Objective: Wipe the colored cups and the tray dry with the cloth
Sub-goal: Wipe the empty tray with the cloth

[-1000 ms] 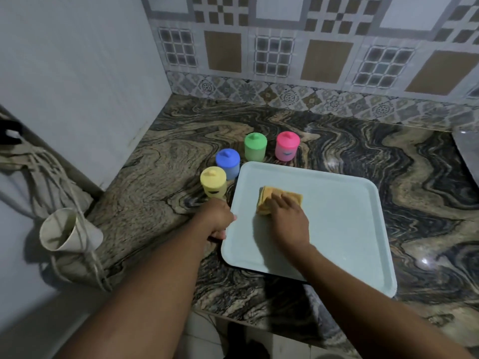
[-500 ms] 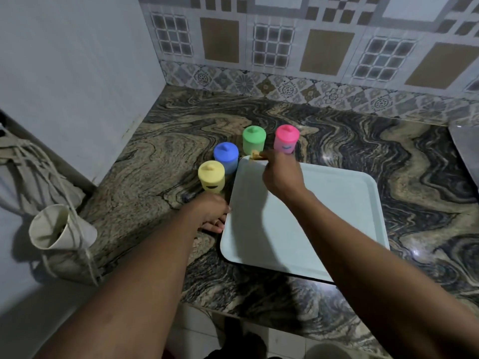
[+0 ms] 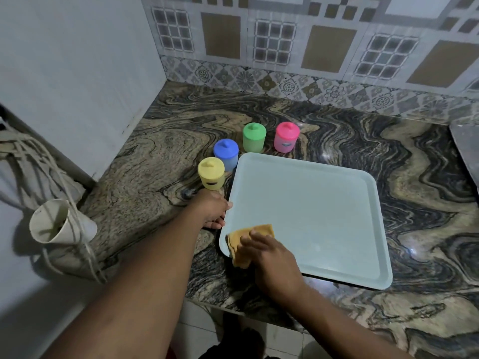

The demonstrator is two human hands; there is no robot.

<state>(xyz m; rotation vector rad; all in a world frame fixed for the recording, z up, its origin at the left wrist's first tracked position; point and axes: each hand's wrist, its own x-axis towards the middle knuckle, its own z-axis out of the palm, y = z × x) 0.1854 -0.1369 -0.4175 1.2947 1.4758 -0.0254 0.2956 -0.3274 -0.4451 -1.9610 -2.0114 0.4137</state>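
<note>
I can't make out my left hand (image 3: 213,209) properly: it sits against the left rim of the tray (image 3: 324,203), but from up here I can't tell whether the fingers curl under the edge or only lean on it. My right hand (image 3: 274,260) covers half the cloth (image 3: 243,242), fingers laid out flat and pressing it onto the tray's near left corner. A grey slab (image 3: 466,149) is cut off at the right edge. The yellow cup (image 3: 211,173), blue cup (image 3: 226,154), green cup (image 3: 254,137) and pink cup (image 3: 287,137) stand lidded on the countertop (image 3: 388,141), just off the tray's far left corner. Half a second ago the cloth was up at that far corner by the green cup; now it has been dragged down the left side to the near corner. The left hand hasn't shifted.
</note>
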